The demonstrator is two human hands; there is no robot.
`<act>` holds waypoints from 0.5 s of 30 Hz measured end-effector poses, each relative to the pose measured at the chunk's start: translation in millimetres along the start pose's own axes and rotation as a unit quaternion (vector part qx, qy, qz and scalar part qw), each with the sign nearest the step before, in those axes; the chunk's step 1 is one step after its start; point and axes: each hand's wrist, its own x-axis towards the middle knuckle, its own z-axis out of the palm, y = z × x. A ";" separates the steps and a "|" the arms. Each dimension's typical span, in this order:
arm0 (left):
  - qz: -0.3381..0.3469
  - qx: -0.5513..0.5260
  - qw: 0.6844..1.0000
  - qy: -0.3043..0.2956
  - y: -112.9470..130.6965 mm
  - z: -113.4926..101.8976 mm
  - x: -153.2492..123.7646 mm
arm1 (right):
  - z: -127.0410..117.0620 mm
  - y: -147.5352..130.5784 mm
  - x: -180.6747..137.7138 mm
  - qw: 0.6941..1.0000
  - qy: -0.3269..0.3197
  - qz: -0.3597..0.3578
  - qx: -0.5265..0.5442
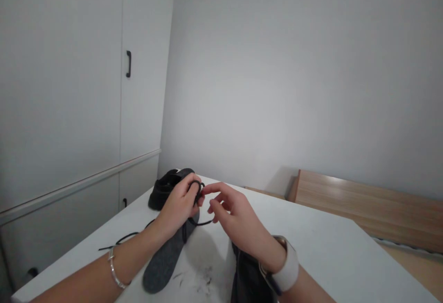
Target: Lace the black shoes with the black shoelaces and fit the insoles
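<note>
My left hand [182,200] is closed around a black shoelace [196,184], part of which loops up above the fingers. One lace end hangs toward my right hand, and another end with a dark tip lies on the table by my left forearm. My right hand [230,206] is just to the right, thumb and fingers apart, its index fingertip at the lace bundle. Behind my left hand stands a black shoe [158,194]. A dark grey insole [161,268] lies flat under my left wrist. Beneath my right wrist is a black item [251,280], mostly hidden, perhaps a second shoe.
Everything lies on a white table [311,243] with dark smudges near its front. A white cabinet [69,86] stands along the left. Past the table's right edge is a wood-grain panel [363,206] against the grey wall.
</note>
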 end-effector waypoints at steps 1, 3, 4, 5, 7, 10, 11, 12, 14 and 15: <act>-0.003 0.005 1.000 0.009 -5.8 -4.1 0.4 | -3.6 -0.3 -3.4 0.998 0.020 -0.012 -0.056; 0.006 0.027 0.999 0.025 -17.4 -13.2 0.0 | -16.6 0.4 -15.2 0.991 0.043 -0.015 -0.128; 0.011 0.043 0.999 0.024 -23.9 -17.4 -1.4 | -24.3 1.6 -23.0 0.988 0.037 -0.004 -0.148; 0.017 0.062 0.998 0.015 -31.0 -20.8 -3.9 | -31.7 3.3 -31.5 0.986 0.017 0.016 -0.166; 0.030 0.110 0.993 -0.029 -46.7 -25.4 -12.2 | -42.8 7.6 -49.2 0.975 -0.042 0.063 -0.210; 0.044 0.181 0.978 -0.092 -69.6 -28.8 -30.3 | -46.3 14.9 -71.6 0.923 -0.152 0.114 -0.335; 0.047 0.215 0.970 -0.103 -76.0 -29.8 -36.8 | -44.6 17.2 -76.4 0.897 -0.183 0.119 -0.384; 0.050 0.257 0.959 -0.110 -81.5 -31.0 -43.2 | -42.1 19.4 -79.3 0.872 -0.208 0.120 -0.428; 0.058 0.354 0.925 -0.125 -89.7 -33.8 -54.9 | -36.5 23.5 -80.1 0.835 -0.238 0.115 -0.483; 0.058 0.397 0.906 -0.134 -92.3 -35.4 -59.9 | -33.9 25.3 -78.4 0.825 -0.250 0.113 -0.494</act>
